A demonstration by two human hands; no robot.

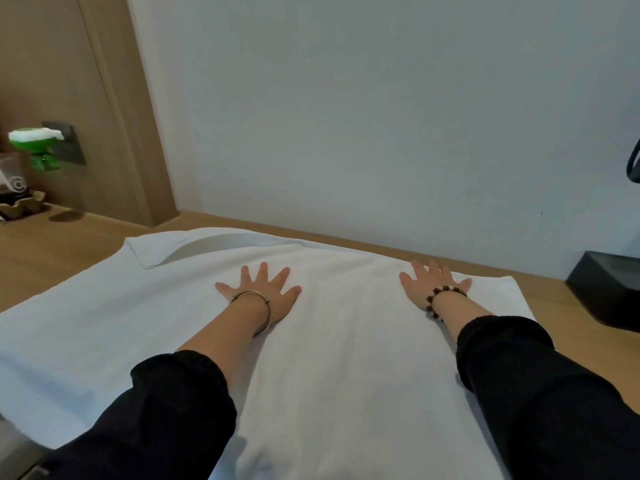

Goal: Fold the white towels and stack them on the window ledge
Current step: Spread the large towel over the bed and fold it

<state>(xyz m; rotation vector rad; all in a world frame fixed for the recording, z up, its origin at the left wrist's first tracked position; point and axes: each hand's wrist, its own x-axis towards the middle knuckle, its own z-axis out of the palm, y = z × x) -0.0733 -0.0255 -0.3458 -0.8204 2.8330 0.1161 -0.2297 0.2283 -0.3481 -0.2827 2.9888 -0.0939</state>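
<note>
I have only one view from far off, the head camera. It looks down at two arms in black sleeves [173, 410].

A white towel [329, 393] lies spread on a wooden top [52, 251] that meets a pale wall [381, 116]. I cannot tell if this top is the window ledge. The left hand [261, 292] lies flat on the towel near its middle, with the fingers spread wide. It holds nothing and only presses down. The right hand [433, 282] does the same, flat and spread, close to the towel's right end.

The towel is long from left to right. Its far edge sits just past the fingertips of both hands. Its right end is just beside the right hand. Its left end is well away from the left hand and runs off the picture at the lower left. The far left corner [152, 251] is flipped over on itself.

I think the towel is being pressed smooth and the folding is only at its start. For the next fold, I guess the right hand is the nearer one. It could take the right end and bring it over to the left. The left hand would need a long reach to get to its end.

A black box [609, 292] stands to the right of the towel, apart from it.
</note>
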